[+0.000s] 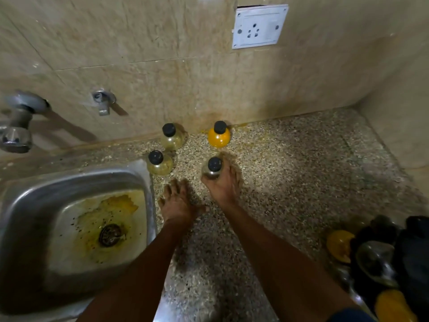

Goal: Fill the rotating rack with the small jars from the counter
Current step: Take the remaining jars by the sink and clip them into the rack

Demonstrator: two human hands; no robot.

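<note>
Several small round jars with black caps stand on the speckled counter (pixel 290 173) near the back wall. My right hand (pixel 222 184) wraps around the nearest one, a dark jar (pixel 214 167). An orange-filled jar (pixel 219 134) stands behind it by the wall. Two pale clear jars stand to the left, one at the wall (pixel 171 137) and one beside the sink corner (pixel 159 162). My left hand (pixel 177 202) hovers flat over the counter with its fingers spread, holding nothing. The rotating rack (pixel 380 261) sits at the lower right, dark, holding several jars, partly cut off.
A stained steel sink (pixel 27 205) fills the lower left, its rim next to my left hand. Two taps (pixel 18 122) stick out of the tiled wall above it. A white wall socket (pixel 260 26) is mounted high up. A side wall closes the counter on the right.
</note>
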